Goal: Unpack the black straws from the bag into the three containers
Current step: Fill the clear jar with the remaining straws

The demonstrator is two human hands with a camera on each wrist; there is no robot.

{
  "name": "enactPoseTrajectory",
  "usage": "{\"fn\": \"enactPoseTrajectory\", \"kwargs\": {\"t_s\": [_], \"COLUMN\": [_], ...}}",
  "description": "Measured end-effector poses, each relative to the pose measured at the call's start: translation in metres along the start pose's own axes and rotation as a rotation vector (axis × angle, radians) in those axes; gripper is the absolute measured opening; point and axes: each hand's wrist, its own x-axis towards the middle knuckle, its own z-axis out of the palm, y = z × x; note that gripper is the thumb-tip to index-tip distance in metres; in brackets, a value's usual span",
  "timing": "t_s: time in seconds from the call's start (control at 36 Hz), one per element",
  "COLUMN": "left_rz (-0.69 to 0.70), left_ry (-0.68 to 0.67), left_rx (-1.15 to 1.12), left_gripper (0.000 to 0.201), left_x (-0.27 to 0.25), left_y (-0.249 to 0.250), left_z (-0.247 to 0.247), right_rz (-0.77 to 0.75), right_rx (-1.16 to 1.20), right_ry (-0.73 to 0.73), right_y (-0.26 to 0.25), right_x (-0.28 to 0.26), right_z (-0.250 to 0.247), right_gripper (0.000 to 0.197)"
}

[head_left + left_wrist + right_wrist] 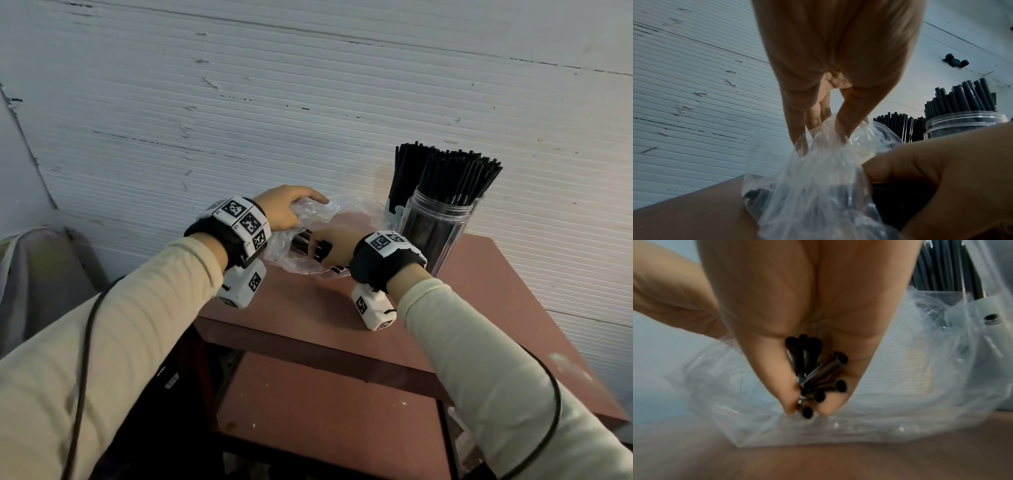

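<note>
A clear plastic bag [346, 219] lies crumpled on the brown table [308, 308], with black straws [303, 241] inside. My left hand [291, 209] pinches the bag's upper edge [826, 129] and holds it up. My right hand [330, 248] reaches into the bag and grips a small bunch of black straws [813, 374], their ends pointing at the wrist camera. To the right stands a clear container [435, 229] packed with upright black straws [459, 178]. A second filled container [400, 185] stands behind it. A third container is not visible.
A white ribbed wall [274, 102] runs close behind the table. The table's lower shelf [325, 404] shows beneath the front edge. A grey bag [41, 274] rests at the far left. Cables trail along both sleeves.
</note>
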Motion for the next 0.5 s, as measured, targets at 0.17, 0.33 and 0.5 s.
{"fn": "enactPoseTrajectory", "kwargs": {"t_s": [0.17,0.33,0.5], "left_rz": [-0.022,-0.08,0.159], "left_ry": [0.027,0.104,0.201], "left_rx": [0.009,0.052,0.216], "left_gripper": [0.061,0.051,0.059], "left_x": [-0.004,-0.006,-0.007], "left_y": [0.012,0.016,0.038], "left_z": [0.001,0.009,0.021], "right_rz": [0.052,0.035,0.049], "right_rx": [0.095,0.305,0.33], "right_ry": [0.047,0.05,-0.017], "right_y": [0.002,0.014,0.024], "right_x": [-0.01,-0.03,-0.067], "right_z": [-0.002,-0.012,-0.04], "right_gripper": [0.015,0.027,0.026]}}
